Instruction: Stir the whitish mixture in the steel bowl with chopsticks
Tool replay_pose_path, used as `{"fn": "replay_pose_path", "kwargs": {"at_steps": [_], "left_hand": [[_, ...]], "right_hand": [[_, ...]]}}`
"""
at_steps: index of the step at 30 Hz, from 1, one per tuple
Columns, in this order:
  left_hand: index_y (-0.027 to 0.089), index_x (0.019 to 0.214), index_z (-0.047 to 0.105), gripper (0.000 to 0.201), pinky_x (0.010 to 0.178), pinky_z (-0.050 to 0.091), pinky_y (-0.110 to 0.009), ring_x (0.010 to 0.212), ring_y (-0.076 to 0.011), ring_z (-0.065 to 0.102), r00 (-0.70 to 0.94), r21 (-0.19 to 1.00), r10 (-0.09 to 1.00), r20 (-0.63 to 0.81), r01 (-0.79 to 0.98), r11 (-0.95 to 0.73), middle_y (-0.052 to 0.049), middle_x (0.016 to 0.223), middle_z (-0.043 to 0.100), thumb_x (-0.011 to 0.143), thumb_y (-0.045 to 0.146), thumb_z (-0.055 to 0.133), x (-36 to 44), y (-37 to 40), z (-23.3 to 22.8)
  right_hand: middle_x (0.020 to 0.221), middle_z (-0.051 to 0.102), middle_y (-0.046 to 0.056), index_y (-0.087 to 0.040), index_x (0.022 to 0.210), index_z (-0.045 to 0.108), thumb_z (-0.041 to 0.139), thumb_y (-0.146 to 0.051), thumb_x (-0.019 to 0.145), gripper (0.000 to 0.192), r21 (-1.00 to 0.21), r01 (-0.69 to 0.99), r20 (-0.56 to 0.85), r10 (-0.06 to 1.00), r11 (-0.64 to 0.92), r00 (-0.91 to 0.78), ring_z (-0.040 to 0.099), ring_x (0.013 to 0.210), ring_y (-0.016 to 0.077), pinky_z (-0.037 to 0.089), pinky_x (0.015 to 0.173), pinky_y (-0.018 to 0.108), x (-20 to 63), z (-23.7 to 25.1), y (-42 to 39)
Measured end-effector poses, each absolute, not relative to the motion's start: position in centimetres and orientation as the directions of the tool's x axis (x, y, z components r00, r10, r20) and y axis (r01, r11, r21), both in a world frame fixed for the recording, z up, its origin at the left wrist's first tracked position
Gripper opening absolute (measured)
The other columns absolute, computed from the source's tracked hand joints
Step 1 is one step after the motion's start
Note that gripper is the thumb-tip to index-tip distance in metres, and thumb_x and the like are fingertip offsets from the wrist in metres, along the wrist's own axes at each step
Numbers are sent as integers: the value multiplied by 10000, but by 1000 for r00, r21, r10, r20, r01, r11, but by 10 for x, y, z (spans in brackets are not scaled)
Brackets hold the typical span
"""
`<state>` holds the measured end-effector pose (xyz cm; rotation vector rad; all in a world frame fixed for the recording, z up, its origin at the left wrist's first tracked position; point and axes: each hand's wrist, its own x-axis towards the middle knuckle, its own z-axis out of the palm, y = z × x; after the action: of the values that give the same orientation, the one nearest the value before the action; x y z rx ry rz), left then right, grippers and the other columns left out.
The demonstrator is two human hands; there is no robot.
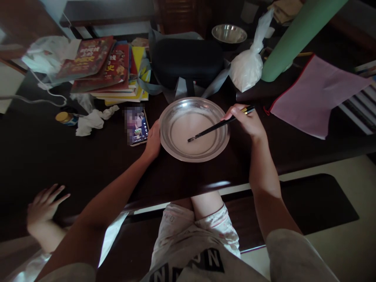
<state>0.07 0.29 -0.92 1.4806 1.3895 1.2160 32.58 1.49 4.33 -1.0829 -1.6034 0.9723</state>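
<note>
A shallow steel basin (166, 143) sits on the dark table in front of me, with a pale, milky liquid (188, 127) in its bottom. My left hand (154, 139) grips the basin's left rim, though its fingertips are partly hidden by the wall. Dark chopsticks (211, 128) are pinched in my right hand (246, 121) above the right rim. They slant down to the left, and their tips are at the liquid near the basin's middle; whether they dip in, I cannot tell. A phone (137, 126) with a lit screen lies just left of my left hand.
Another person's hand (45, 207) rests at the left table edge. Behind the basin are a black case (188, 60), stacked books (102, 66), a tied bag of white powder (246, 70) and a green cylinder (293, 43). A pink mesh pouch (317, 94) lies right; crumpled tissue (91, 121) left.
</note>
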Motion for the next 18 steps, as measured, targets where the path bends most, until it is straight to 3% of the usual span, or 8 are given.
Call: {"fn": "replay_pose_path", "kwargs": {"at_steps": [7,13,18], "left_hand": [[196,1103,696,403,1107,474,-371,1237,-241,623,-48,965,990,136,232,-121,-74,1220,726,1037,419,367,2,4,-11],[194,1129,691,433,1120,462,-386,1223,-236,625,-19,951,984,175,260,-164,-65,1222,727,1046,429,337,-1,5,-12],[196,1107,699,406,1098,476,-363,1204,-230,635,-33,955,986,165,253,-152,-64,1201,733,1037,418,367,0,5,-14]], "right_hand": [[658,734,7,-281,670,724,642,-628,851,400,-927,216,305,952,306,-40,762,796,234,584,866,436,333,41,17],[752,780,13,-275,715,754,650,-644,837,402,-932,191,272,944,307,-188,765,815,223,593,865,421,326,42,16],[653,738,14,-269,670,733,658,-595,857,384,-926,203,321,947,317,-13,757,755,233,587,861,451,336,43,17]]}}
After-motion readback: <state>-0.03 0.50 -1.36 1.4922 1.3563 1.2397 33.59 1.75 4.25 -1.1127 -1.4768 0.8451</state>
